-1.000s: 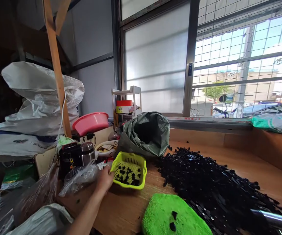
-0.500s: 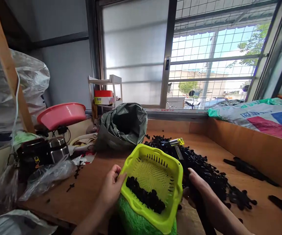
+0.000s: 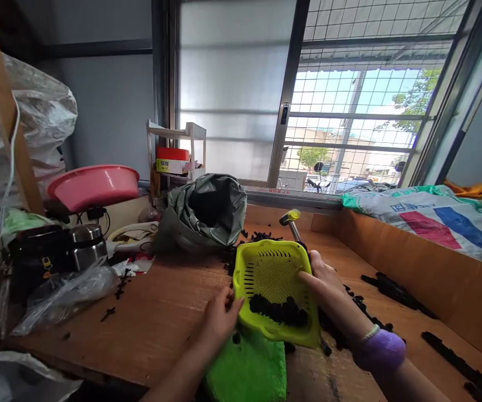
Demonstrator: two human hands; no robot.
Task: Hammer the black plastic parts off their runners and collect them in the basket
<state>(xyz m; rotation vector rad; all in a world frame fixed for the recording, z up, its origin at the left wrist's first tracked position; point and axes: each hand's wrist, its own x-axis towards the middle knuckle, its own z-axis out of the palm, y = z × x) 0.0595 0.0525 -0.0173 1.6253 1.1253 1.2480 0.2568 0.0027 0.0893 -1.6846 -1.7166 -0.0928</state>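
1. The yellow-green basket (image 3: 275, 282) was held off the wooden table (image 3: 157, 318), tilted toward the person, clamped between both hands.
2. Small black parts (image 3: 280, 311) lay heaped in the basket's low near edge — the perforated upper part was bare.
3. The left hand (image 3: 219, 318) gripped the basket's near-left rim, fingers closed on the edge, thumb against the side wall.
4. The right hand (image 3: 323, 279) gripped the right rim, thumb laid over the top of the edge and fingers behind it; a purple wristband (image 3: 380, 350) and a white bead bracelet (image 3: 368, 333) sat on that wrist.
5. Directly below the grip, a green fuzzy pad (image 3: 247, 371) lay on the table, touching or nearly touching the basket's underside; I could not tell which.
6. Behind the right-hand grip, a metal tool with a yellow tip (image 3: 290, 219) stuck up past the basket's far rim.
7. Beyond the grip, a dark green sack (image 3: 207, 215) stood open-mouthed, with loose black parts scattered beside it.
8. Right of the grip, strips of black parts (image 3: 395, 290) lay on the table, well apart from the basket.
9. Far left of the grip — a pink basin (image 3: 94, 187), a steel flask (image 3: 82, 245) and a crumpled clear plastic bag (image 3: 65, 293).
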